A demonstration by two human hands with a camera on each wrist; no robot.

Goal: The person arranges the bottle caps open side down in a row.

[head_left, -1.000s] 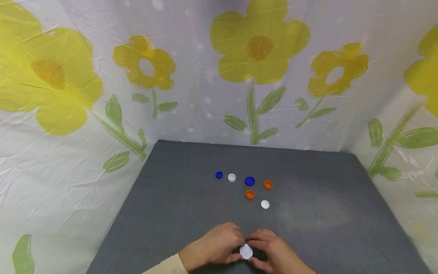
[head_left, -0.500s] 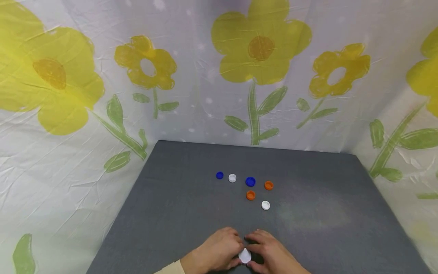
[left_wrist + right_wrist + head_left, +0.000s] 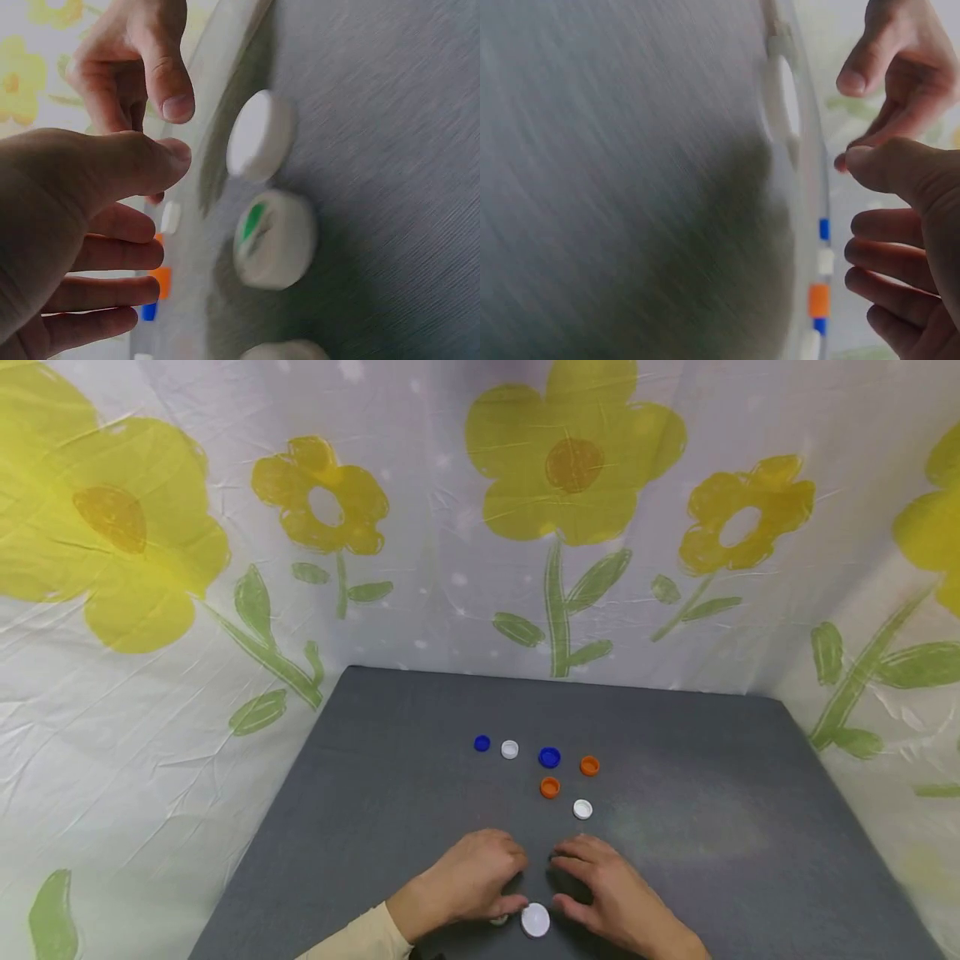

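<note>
In the head view a round white cap [image 3: 536,920] lies on the table near the bottom edge, between my hands. My left hand [image 3: 476,877] is just to its left, fingers loosely bent and holding nothing. On the other side my right hand [image 3: 611,889] hovers, thumb apart from its fingers, with nothing in it. Partly hidden below the left hand is another pale cap [image 3: 499,920]. The left wrist view shows that this whitish cap [image 3: 276,240] has a green mark, beside the plain white cap [image 3: 261,135]. A further pale round thing [image 3: 285,351] is cut off below.
Farther up the dark grey table [image 3: 675,727] lie small caps: two blue caps [image 3: 550,757], two orange caps [image 3: 551,787] and two white caps [image 3: 582,809]. A flower-printed curtain [image 3: 450,602] hangs behind and at both sides.
My fingers were around the white cap; both hands have now come off it, moving apart and slightly forward. The cap remains on the table, and a pale cap shows under the left hand.
</note>
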